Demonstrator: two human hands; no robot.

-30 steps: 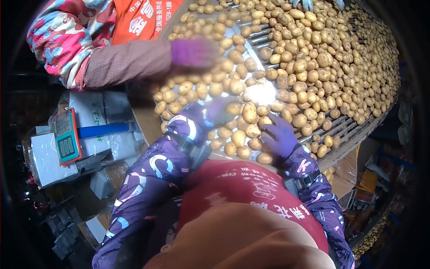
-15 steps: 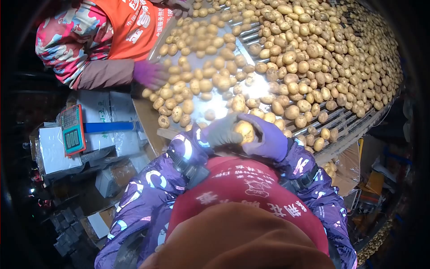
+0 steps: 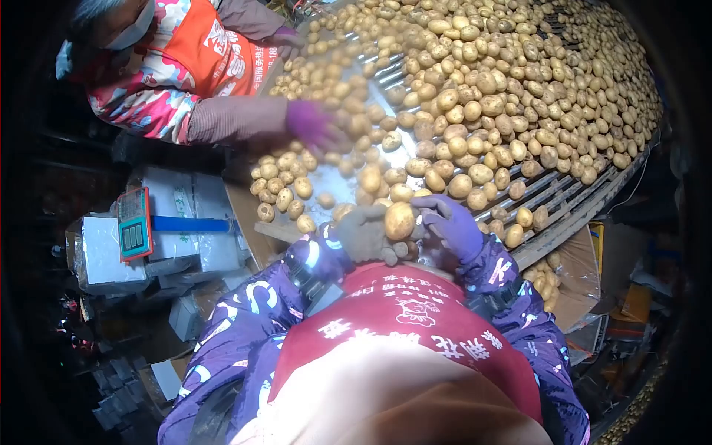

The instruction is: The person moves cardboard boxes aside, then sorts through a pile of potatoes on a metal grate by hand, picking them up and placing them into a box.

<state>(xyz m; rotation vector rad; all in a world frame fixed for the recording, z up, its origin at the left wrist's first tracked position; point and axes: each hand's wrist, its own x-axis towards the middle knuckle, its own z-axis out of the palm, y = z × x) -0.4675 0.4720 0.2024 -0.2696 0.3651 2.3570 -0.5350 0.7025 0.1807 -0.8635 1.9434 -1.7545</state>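
Note:
My left hand [image 3: 365, 233], in a greyish glove, is closed round a large yellow-brown potato [image 3: 400, 221] in front of my red apron. Just right of that potato is my right hand [image 3: 454, 228] in a purple glove. Its fingers are bent and apart, with a small gap to the potato and nothing visible in them. Beyond both hands lie loose potatoes [image 3: 460, 185] on a metal sheet [image 3: 326, 182] and a slatted rack [image 3: 571, 194].
Across the sheet a co-worker's purple-gloved hand [image 3: 315, 126] is blurred among potatoes. At the left, a scale display [image 3: 134, 224] on a blue post stands by white boxes [image 3: 111, 256]. A cardboard box [image 3: 578, 278] and bagged potatoes [image 3: 545, 280] are at the lower right.
My right hand has come away from the potato, opening to the right; my left hand still holds it. The co-worker's hand has moved right over the potatoes. The view has shifted slightly.

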